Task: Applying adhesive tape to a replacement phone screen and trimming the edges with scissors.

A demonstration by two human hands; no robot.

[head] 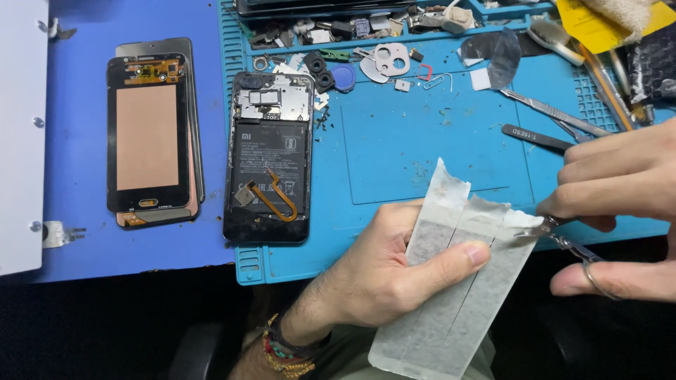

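**Two hands cutting a strip sheet over a blue repair mat**

Blue tabletop (77, 260) is carrying everything, and a white panel (21, 134) is lying along its far left edge. Next to this panel, a stack of phone screens (149, 134) is resting with a copper-coloured back facing up. Further right, a blue work mat (422, 141) is covering the tabletop, and an opened phone (269, 158) is lying on its left part, showing its black battery and an orange flex cable. Small loose parts (352, 60) are lying scattered along the top of the mat.

Near the lower middle, the left hand (384, 271) is gripping a sheet of grey strips on white backing (451, 281), with the thumb pressing on its front and the fingers behind it. The sheet is being held in the air in front of the mat edge, tilted, its top corner pointing up.

On the right, the right hand (623, 190) is closing around small scissors (563, 236), with one finger passing through a ring handle. The blade tips are touching the upper right edge of the sheet. Behind this hand, black tweezers (536, 137) and a metal scalpel (549, 111) are lying on the mat.
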